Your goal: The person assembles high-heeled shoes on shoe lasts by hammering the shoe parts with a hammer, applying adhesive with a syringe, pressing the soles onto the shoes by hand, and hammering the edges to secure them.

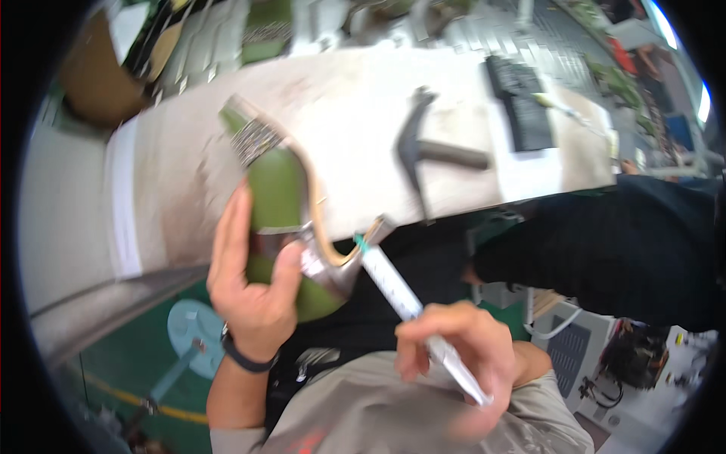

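Observation:
A shoe on a green shoe last (281, 185) lies tilted at the near edge of the table, with a glittery band across the toe, a shiny brownish heel cup and a tan sole edge. My left hand (253, 291) grips it from the left, thumb over the ankle strap and fingers along the side. In my right hand (465, 344) is a white syringe (392, 284), its plunger end toward my palm. Its green tip is right by the sole edge near the heel; whether it touches cannot be made out through the blur.
A dark-headed hammer (412, 147) lies on the pale table (355, 91) to the right of the shoe. Beyond it rest a black block (523, 110) and a thin whitish stick. Behind runs a slatted metal conveyor (325, 30) carrying shoes. A person's dark sleeve (590, 242) reaches in from the right.

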The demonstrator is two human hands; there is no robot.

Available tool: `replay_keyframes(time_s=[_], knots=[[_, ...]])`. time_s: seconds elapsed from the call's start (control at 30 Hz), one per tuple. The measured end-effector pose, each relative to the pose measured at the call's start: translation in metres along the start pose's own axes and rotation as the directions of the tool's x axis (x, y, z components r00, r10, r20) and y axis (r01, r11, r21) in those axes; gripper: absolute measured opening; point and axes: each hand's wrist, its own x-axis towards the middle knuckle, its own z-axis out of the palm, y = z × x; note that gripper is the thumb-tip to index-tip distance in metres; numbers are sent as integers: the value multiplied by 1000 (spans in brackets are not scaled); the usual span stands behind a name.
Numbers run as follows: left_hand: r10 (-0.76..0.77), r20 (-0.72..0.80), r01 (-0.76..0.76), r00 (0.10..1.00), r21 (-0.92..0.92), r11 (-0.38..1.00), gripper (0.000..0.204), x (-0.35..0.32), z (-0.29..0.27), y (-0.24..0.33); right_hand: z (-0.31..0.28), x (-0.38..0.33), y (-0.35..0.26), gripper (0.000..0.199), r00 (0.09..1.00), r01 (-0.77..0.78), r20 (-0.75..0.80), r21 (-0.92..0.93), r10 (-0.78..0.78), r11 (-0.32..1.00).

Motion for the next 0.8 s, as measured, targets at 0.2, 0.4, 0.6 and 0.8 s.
replay_keyframes(time_s=[0.2, 0.4, 0.6, 0.8], knots=[[-24, -1, 24, 1000, 27, 999, 67, -3, -4, 5, -90, 37, -14, 76, 801, 159, -526, -272, -285, 949], [-20, -10, 20, 1000, 21, 1000, 67, -2, 1, 8, -138, 51, -40, 60, 682, 177, -695, -146, -228, 973], [-33, 2, 33, 999, 40, 999, 66, -3, 0, 6, -170, 70, -21, 64, 644, 51, -750, -155, -151, 987], [-68, -34, 69, 997, 30, 997, 67, -5, -8, 4, -110, 38, 12, 64, 556, 80, -827, -39, -77, 996]])
